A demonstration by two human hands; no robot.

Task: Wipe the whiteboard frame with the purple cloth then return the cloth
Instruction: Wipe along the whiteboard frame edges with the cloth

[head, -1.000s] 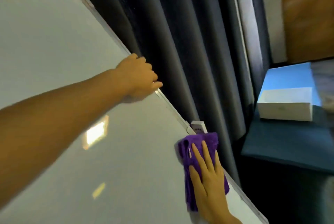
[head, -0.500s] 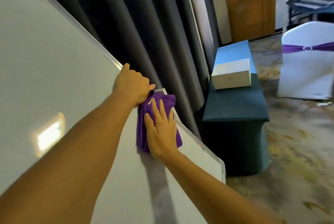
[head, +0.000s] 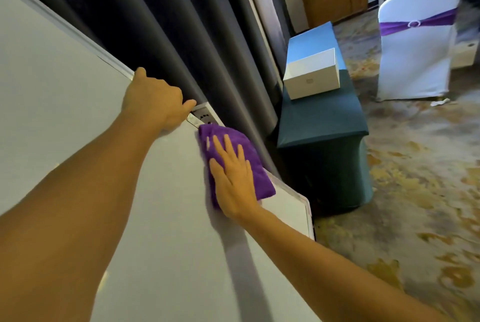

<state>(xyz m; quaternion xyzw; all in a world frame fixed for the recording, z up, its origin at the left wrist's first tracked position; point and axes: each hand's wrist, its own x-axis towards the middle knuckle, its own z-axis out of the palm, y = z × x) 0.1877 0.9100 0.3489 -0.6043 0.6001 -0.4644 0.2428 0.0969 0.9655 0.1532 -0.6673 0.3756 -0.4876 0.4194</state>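
The whiteboard fills the left of the view, its pale frame running diagonally down to a rounded corner at the right. My left hand grips the frame's edge, fingers curled over it beside a small white bracket. The purple cloth lies folded over the frame just below that bracket. My right hand presses flat on the cloth with fingers spread, pinning it against the board and frame.
Dark grey curtains hang right behind the board. A table in teal cloth stands to the right with a white box on it. A white covered chair with a purple sash stands on patterned carpet.
My right hand slid the cloth up the frame until it met my left hand, then back down a little. My left hand stays on the frame edge. The view panned right.
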